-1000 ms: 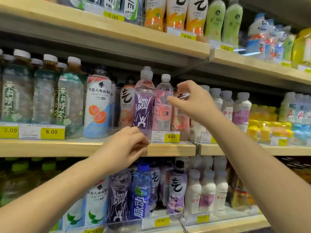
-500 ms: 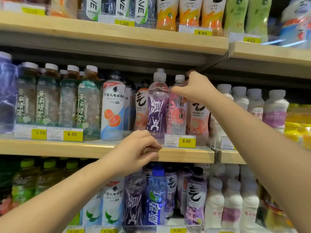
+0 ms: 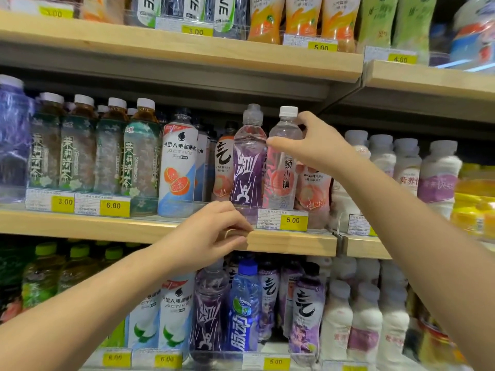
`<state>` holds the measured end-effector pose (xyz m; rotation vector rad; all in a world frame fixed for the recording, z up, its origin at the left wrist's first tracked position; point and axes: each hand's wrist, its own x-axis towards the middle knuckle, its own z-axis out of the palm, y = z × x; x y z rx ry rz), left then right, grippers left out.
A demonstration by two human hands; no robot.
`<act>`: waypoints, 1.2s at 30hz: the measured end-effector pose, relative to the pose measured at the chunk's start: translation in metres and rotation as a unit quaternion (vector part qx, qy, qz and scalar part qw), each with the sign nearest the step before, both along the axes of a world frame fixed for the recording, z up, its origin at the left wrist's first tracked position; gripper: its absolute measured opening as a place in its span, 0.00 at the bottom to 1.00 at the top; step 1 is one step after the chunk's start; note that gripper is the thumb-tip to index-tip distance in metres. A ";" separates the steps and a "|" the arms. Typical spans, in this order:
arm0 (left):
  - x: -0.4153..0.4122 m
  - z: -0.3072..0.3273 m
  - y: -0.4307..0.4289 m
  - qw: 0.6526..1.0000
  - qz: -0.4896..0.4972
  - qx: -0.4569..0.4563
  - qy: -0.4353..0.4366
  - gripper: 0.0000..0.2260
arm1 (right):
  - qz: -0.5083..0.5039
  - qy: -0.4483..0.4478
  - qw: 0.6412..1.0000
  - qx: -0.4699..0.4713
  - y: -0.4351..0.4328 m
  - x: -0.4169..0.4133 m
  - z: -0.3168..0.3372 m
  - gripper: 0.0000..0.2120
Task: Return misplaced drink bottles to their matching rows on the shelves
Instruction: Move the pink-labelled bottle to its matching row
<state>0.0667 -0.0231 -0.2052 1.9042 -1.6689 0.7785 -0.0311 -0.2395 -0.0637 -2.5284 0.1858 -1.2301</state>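
On the middle shelf [image 3: 294,241] a clear bottle with a pink label and white cap [image 3: 281,167] stands among peach-labelled bottles [image 3: 312,188]. My right hand [image 3: 313,145] is wrapped around its shoulder, thumb in front and fingers behind. Just left of it stands a purple-labelled bottle [image 3: 247,162] with a clear sport cap. My left hand [image 3: 214,234] rests on the shelf's front edge below the purple bottle, fingers curled and pinching the clear plastic rail.
Green tea bottles [image 3: 107,148] and a white grapefruit bottle [image 3: 178,164] fill the middle shelf's left. White milky bottles [image 3: 407,170] stand to the right. The lower shelf holds another purple bottle [image 3: 210,309], a blue bottle [image 3: 243,309] and more white bottles. The top shelf [image 3: 187,53] hangs close above.
My right hand has moved from the peach bottles' tops onto the pink-labelled clear bottle and taken hold of its shoulder. My left hand has stayed on the shelf edge. The view has drawn closer.
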 end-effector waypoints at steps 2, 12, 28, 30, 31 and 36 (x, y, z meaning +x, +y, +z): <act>0.000 0.000 0.000 1.000 0.003 0.000 -0.001 0.09 | -0.021 0.001 1.000 -0.017 -0.001 0.002 -0.006 0.42; -0.002 -0.004 0.001 0.998 0.010 -0.027 0.051 0.08 | 0.043 -0.131 0.990 -0.006 0.008 -0.016 -0.013 0.25; 0.030 -0.016 0.108 0.991 0.092 -0.077 0.051 0.04 | 0.139 -0.147 0.976 0.085 0.114 0.012 -0.035 0.24; 0.042 -0.016 0.138 0.991 0.099 -0.075 0.049 0.04 | 0.134 -0.139 0.976 0.096 0.140 0.026 -0.044 0.25; 0.049 -0.017 0.154 0.991 0.105 -0.070 0.045 0.04 | 0.130 -0.131 0.978 0.099 0.154 0.032 -0.048 0.26; 0.088 -0.016 0.224 0.992 0.113 -0.058 0.023 0.06 | 0.118 -0.112 0.979 0.127 0.221 0.059 -0.061 0.33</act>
